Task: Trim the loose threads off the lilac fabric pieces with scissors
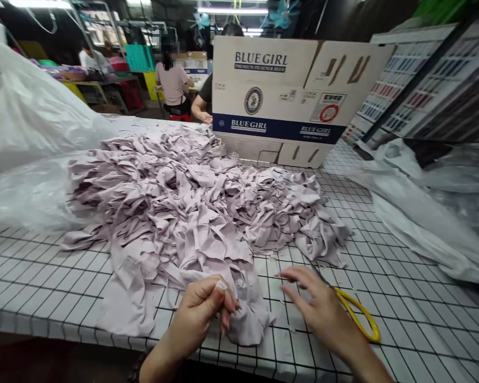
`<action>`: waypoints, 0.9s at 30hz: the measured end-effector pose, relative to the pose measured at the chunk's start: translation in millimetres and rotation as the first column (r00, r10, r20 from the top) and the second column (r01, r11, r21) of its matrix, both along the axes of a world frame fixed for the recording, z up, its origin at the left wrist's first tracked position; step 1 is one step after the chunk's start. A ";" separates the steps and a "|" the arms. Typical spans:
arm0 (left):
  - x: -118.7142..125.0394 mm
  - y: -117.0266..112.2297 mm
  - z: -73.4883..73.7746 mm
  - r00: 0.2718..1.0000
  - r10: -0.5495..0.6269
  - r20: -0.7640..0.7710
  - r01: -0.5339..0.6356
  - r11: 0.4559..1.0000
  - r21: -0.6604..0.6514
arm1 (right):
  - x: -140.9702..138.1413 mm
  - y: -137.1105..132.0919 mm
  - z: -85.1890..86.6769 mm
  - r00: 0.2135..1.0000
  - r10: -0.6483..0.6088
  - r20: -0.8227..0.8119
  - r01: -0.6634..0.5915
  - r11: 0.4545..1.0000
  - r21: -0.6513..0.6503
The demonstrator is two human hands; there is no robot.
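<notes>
A large heap of pale mauve cloth pieces spreads over the table. At its near edge my left hand is closed, thumb against the fingers, pinching a cloth piece that drapes toward the table's front edge. Something white shows at the thumb, too small to make out. To the right, my right hand is slightly blurred, with its fingers apart and nothing in them. Beside and partly beneath it lies a pair of scissors with yellow handles; the blades are partly hidden.
Behind the heap stands a white and blue Blue Girl carton. Clear plastic bags lie at left, and a white plastic bag at right. The table cover has a black grid. Other people sit beyond the table.
</notes>
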State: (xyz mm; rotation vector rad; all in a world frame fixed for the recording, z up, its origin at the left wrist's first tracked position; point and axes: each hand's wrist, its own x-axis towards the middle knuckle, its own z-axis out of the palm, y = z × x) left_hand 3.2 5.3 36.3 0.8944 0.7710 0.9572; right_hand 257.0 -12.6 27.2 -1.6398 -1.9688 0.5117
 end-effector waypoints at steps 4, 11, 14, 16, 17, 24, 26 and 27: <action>6.6 2.3 -4.0 0.995 -0.014 -0.099 0.015 1.000 0.013 | 88.1 -33.3 -13.1 0.862 -0.431 0.266 0.500 0.808 -0.311; 18.5 3.6 -6.0 0.986 -0.044 -0.158 0.046 0.999 0.012 | 118.6 -43.1 -31.4 0.874 -0.415 0.255 0.486 0.726 -0.487; 18.6 4.1 -6.3 0.984 -0.047 -0.170 0.050 0.999 0.015 | 116.3 -51.9 -30.3 0.894 -0.389 0.221 0.445 0.724 -0.527; 17.7 4.1 -6.8 0.982 -0.056 -0.181 0.059 0.998 0.010 | 109.1 -61.1 -28.5 0.910 -0.408 0.073 0.380 0.751 -0.540; 17.2 4.0 -7.2 0.980 -0.061 -0.188 0.064 0.998 0.013 | 102.4 -65.2 -26.6 0.903 -0.429 -0.039 0.343 0.771 -0.537; 16.0 2.0 -8.5 0.954 -0.071 -0.292 0.106 0.988 0.108 | 11.3 -51.6 12.5 0.912 -0.271 -0.309 0.106 0.882 -0.460; 15.0 1.1 -7.8 0.953 -0.060 -0.298 0.100 0.988 0.121 | -10.0 -38.9 22.8 0.968 -0.191 -0.162 0.119 0.920 -0.374; 14.1 0.8 -7.6 0.953 -0.049 -0.298 0.092 0.987 0.130 | -17.8 -33.5 26.3 0.984 -0.163 -0.079 0.129 0.937 -0.324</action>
